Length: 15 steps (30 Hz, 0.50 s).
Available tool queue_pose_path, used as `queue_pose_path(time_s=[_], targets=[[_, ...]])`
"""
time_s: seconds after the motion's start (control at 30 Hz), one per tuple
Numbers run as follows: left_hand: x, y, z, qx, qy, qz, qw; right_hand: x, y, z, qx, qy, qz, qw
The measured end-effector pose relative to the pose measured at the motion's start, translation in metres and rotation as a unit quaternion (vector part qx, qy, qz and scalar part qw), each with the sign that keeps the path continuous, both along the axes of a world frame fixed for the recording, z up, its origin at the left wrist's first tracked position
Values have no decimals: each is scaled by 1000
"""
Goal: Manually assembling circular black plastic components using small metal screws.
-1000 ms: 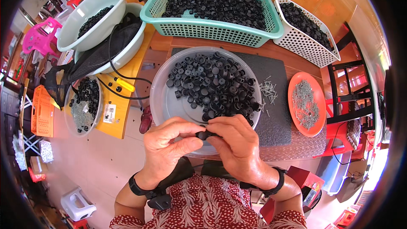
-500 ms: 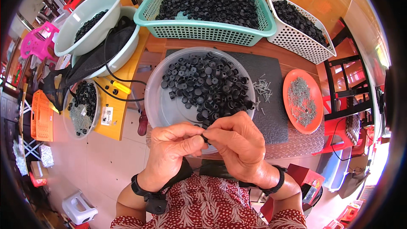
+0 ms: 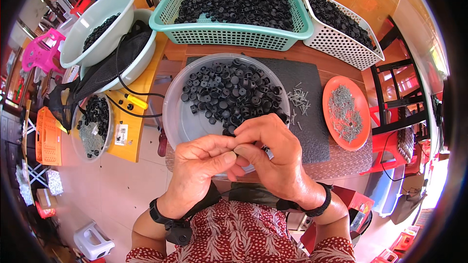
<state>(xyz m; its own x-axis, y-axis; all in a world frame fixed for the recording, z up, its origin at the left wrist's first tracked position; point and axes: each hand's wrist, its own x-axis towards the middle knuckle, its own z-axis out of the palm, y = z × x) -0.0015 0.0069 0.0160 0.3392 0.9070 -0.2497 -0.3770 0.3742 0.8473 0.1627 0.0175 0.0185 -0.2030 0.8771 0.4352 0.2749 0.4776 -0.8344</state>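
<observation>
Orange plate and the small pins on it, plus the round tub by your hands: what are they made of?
Orange plate: likely plastic, even matte colour. Pins: probably metal, thin, grey, glinting. Round tub: translucent plastic, tabletop showing faintly through its wall.

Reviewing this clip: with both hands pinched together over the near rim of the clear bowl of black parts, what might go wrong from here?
1. The left hand and right hand meet fingertip to fingertip above the clear bowl; whatever small piece they pinch is hidden, and if it slipped it might fall into the lap rather than the bowl.
2. Loose screws lie scattered on the dark mat close to the right hand; a sweep of that wrist may scatter them.
</observation>
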Motion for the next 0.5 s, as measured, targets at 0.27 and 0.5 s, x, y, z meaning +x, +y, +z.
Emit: queue_pose_path(time_s=[0.27, 0.5], targets=[[-4, 1, 1, -51, -103, -36, 993, 6, -6, -4, -45, 67, -10, 997], [-3, 0, 1, -25, -86, -6, 996, 30, -18, 9, 20, 12, -67, 997]])
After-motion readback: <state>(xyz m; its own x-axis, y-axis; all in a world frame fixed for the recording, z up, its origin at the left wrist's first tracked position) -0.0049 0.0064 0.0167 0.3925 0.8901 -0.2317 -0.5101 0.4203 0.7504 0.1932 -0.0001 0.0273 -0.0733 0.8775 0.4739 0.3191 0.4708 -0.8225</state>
